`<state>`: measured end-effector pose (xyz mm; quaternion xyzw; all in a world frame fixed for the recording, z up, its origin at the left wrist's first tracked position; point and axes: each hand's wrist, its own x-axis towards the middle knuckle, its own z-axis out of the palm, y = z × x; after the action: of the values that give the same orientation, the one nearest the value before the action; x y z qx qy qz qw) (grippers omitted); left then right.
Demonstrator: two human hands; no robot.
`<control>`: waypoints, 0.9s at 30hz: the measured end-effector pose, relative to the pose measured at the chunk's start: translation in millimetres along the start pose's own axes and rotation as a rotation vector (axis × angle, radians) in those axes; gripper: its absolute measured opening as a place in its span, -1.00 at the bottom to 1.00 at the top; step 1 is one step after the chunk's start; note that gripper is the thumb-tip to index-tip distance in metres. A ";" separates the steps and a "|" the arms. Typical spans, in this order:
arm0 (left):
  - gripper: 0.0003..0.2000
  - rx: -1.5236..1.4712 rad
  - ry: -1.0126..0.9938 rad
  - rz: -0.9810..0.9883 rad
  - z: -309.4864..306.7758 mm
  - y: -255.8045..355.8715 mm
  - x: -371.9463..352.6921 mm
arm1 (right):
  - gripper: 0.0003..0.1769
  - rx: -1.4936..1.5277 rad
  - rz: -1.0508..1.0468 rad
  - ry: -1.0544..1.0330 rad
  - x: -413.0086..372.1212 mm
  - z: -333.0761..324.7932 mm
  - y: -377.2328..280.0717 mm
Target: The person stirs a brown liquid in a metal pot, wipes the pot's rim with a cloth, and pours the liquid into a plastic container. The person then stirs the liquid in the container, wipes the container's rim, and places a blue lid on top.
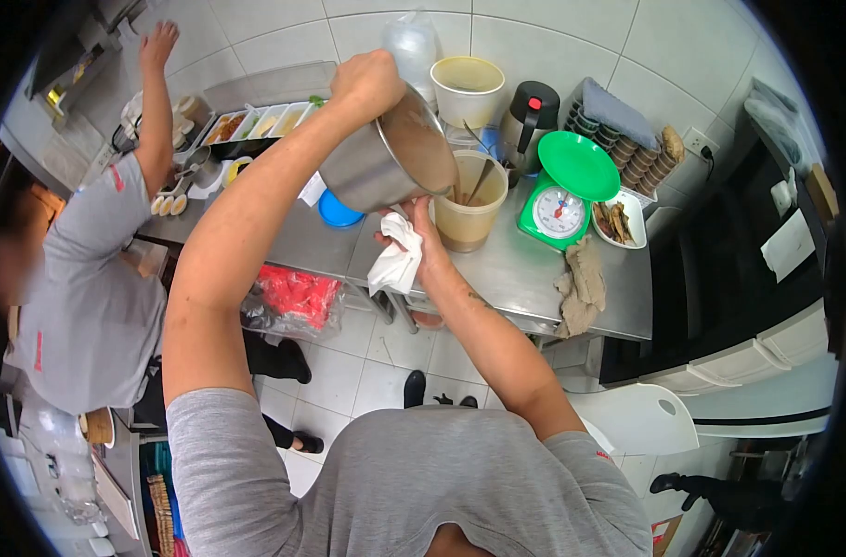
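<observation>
Floor (pixel 377 371): pale tiles, dark shoes under the front edge of the surface. Red bag (pixel 298 292) in clear plastic hangs below that edge.

Surface (pixel 516 269): steel, set against a white tiled wall (pixel 553 37). Brown rag (pixel 581 283) at the front right edge; green scale (pixel 567 186) behind it, black flask (pixel 532 111) further back.

Pot (pixel 386 158): steel, tipped steeply, mouth facing right over the tub (pixel 469 204), brown liquid inside up to the lip. Tub is translucent, part full of the same brown liquid, with utensils standing in it. It sits mid-surface, just left of the scale.

Right hand (pixel 423 237): under the pot's lower edge, fingers curled shut on a white napkin (pixel 395 260), forearm raised from below.

Left hand (pixel 367 84): above the pot, fingers closed tight on its upper rim, elbow bent and lifted.

Far left: another person's hand (pixel 158 42) raised against the wall
</observation>
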<state>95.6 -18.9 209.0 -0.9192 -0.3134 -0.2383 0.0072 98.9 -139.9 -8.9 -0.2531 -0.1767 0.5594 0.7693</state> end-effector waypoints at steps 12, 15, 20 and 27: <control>-0.77 0.007 -0.027 -0.001 -4.9 7.1 -2.2 | -0.09 0.017 0.012 0.044 1.6 -2.9 3.4; -0.77 0.010 -0.042 -0.008 -6.4 9.2 -3.0 | -0.10 0.028 0.017 0.031 1.7 -3.0 2.8; -0.76 0.005 -0.032 -0.011 -4.6 9.6 -1.5 | -0.14 0.043 -0.007 0.017 0.2 0.3 0.8; -0.76 0.000 -0.043 -0.015 -7.2 13.1 -2.9 | -0.14 0.040 -0.012 0.012 0.4 1.3 0.5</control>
<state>98.1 -32.3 215.9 -0.9218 -0.3202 -0.2186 -0.0011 97.9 -139.2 -8.2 -0.2399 -0.1624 0.5569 0.7784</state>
